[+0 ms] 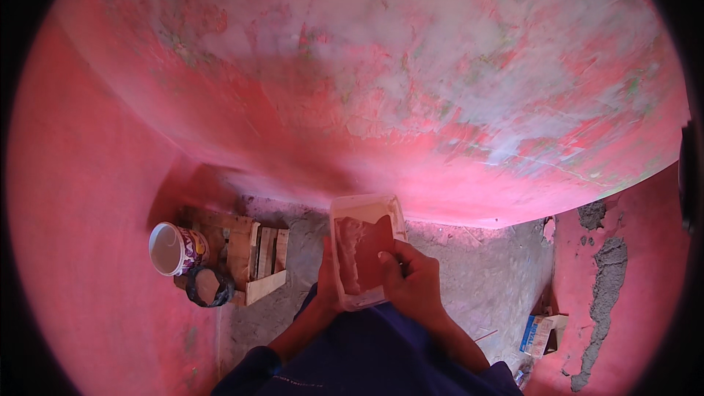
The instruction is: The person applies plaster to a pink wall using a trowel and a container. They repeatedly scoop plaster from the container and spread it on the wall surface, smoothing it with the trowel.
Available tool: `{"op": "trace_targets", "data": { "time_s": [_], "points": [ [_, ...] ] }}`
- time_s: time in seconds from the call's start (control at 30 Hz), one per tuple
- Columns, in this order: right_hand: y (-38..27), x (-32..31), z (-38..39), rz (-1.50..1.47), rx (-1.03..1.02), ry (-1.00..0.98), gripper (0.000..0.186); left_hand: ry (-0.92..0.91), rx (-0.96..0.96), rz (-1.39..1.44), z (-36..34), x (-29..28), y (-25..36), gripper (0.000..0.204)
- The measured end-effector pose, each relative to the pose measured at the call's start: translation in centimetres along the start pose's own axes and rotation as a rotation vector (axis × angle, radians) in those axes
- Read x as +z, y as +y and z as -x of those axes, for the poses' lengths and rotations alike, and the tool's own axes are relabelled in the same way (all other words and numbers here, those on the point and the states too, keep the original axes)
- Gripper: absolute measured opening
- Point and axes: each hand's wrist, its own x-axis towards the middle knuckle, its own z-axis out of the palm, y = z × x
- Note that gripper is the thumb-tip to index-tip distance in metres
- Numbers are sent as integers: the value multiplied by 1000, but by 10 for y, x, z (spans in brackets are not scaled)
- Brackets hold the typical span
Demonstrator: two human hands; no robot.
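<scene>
A translucent plastic container (343,209) with a pale paste inside is held up at the bottom middle, in front of a pink wall (367,66) patched with whitish filler and green flecks. My left hand (328,282) is closed on the container's left side, its fingers mostly behind it. My right hand (411,286) grips a flat reddish-brown scraper (370,246), which lies over the container's opening, its thumb on the scraper's face.
A wooden pallet crate (264,279) at lower left bears a white bucket (169,249) and a smaller black-wrapped container (207,286). Grey concrete floor (477,271) lies below. A torn cardboard box (541,334) sits by the right wall (645,286), which has rough cement patches.
</scene>
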Motion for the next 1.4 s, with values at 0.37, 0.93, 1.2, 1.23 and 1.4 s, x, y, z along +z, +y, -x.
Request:
{"op": "trace_targets", "data": {
  "time_s": [0.37,0.93,1.2,1.23,1.4],
  "points": [
    [-20,-30,-7,-362,225,103,20,9,-44,92,2,-1,1,66],
    [-48,-30,6,440,-360,293,19,-19,24,-80,1,-46,-10,57],
    [-58,-22,3,478,-424,279,19,-192,144,-1294,-3,-72,-12,39],
    [-60,-21,3,470,-423,276,19,-208,177,-1318,-4,-78,-13,39],
    [-60,-21,3,457,-432,311,19,-165,237,-1328,0,-47,-10,39]
  ]
}}
